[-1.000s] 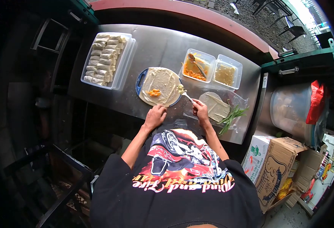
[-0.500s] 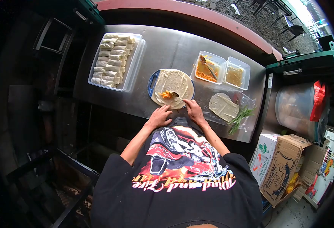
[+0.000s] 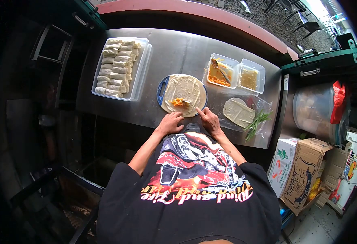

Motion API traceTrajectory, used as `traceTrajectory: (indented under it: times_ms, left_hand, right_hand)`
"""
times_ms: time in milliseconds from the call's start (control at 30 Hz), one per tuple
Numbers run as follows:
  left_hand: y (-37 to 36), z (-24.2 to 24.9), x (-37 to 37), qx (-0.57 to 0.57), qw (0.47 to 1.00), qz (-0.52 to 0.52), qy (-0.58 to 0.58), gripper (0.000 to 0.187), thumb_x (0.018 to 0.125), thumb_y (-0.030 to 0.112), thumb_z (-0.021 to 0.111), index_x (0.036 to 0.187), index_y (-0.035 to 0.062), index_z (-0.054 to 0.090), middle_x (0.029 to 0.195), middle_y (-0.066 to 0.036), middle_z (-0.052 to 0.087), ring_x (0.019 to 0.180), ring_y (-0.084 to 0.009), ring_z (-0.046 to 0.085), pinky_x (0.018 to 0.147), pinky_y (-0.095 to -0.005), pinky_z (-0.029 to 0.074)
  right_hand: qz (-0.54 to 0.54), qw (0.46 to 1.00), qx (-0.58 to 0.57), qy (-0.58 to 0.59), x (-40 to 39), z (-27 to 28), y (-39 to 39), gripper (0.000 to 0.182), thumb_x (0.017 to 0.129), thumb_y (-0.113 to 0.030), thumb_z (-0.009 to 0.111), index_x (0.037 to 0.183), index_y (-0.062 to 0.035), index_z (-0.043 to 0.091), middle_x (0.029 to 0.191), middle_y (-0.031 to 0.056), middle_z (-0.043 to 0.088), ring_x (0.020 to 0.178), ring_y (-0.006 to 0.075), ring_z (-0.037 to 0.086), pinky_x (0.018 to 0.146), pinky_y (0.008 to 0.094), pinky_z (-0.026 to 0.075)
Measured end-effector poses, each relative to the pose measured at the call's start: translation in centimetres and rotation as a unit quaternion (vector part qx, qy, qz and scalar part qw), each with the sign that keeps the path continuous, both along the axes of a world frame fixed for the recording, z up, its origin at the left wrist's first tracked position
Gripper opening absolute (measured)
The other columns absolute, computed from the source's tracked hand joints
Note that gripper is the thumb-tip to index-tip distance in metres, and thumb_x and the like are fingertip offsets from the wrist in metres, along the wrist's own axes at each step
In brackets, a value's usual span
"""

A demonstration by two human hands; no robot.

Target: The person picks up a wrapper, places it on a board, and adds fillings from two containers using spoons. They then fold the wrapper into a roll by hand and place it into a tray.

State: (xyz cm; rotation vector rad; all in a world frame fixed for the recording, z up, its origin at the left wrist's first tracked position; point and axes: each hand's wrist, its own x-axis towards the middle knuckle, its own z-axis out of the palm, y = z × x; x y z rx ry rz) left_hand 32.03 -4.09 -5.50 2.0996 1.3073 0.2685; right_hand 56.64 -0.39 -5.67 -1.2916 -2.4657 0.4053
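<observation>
My right hand (image 3: 210, 121) is closed on the handle of a spoon (image 3: 191, 105). The spoon's bowl touches a small heap of orange shredded filling (image 3: 179, 102). Under the filling lies a pale, thin wrapper (image 3: 183, 88), spread over a round cutting board (image 3: 161, 90) with a blue rim and handle. My left hand (image 3: 170, 123) rests at the near edge of the board, fingers bent and thumb apart, with nothing visible in it. To the right are another flat wrapper (image 3: 238, 112) and some green stalks (image 3: 258, 124) on clear plastic.
A clear tray (image 3: 140, 77) of stacked white rolls (image 3: 116, 67) stands at the left. Behind the second wrapper are a tub of orange filling with a spoon (image 3: 219, 76) and a tub of cloudy liquid (image 3: 249, 78). Cardboard boxes (image 3: 300, 179) stand right of the steel table (image 3: 178, 44).
The view has shifted slightly. The spoon's bowl has tilted and moved a little at the filling. My left fingers look slightly more bent at the board's edge.
</observation>
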Motion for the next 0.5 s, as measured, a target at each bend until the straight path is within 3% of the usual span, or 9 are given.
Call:
traceTrajectory:
  times_ms: [300,400,467,500]
  left_hand:
    - [-0.5,0.2,0.5,-0.033,0.999,0.032,0.015,0.039,0.077,0.031,0.069,0.108,0.0078,0.067,0.128,-0.010,0.056,0.122,-0.0263,0.052,0.096,-0.0398,0.046]
    - [-0.9,0.0,0.4,-0.040,0.998,0.042,0.000,0.038,0.078,0.030,0.069,0.108,0.0077,0.067,0.133,-0.010,0.054,0.126,-0.0260,0.049,0.098,-0.0399,0.046]
    - [-1.2,0.0,0.6,-0.034,0.998,0.051,-0.004,0.037,0.078,0.029,0.069,0.109,0.0075,0.067,0.131,-0.011,0.055,0.124,-0.0276,0.050,0.099,-0.0403,0.045]
    - [-1.3,0.1,0.8,-0.029,0.998,0.059,-0.011,0.037,0.079,0.028,0.069,0.109,0.0073,0.066,0.130,-0.012,0.056,0.122,-0.0291,0.052,0.099,-0.0406,0.045]
  right_hand:
    - [-0.016,0.998,-0.061,0.026,0.4,1.3,0.3,0.042,0.082,-0.005,0.056,0.123,-0.0143,0.061,0.086,0.0100,0.054,0.070,0.0264,0.064,0.059,0.0364,0.053]
    - [-0.071,0.990,-0.099,0.075,0.5,1.4,0.6,0.033,0.090,-0.007,0.055,0.122,-0.0118,0.062,0.087,0.0107,0.056,0.073,0.0307,0.062,0.062,0.0388,0.052]
    - [-0.113,0.967,-0.138,0.184,0.9,0.3,1.1,0.028,0.093,-0.010,0.055,0.120,-0.0097,0.063,0.086,0.0122,0.058,0.073,0.0306,0.062,0.060,0.0377,0.050]
    - [-0.113,0.948,-0.123,0.271,0.8,-0.1,1.6,0.027,0.096,-0.014,0.054,0.120,-0.0075,0.064,0.076,0.0057,0.057,0.062,0.0196,0.057,0.053,0.0305,0.044]
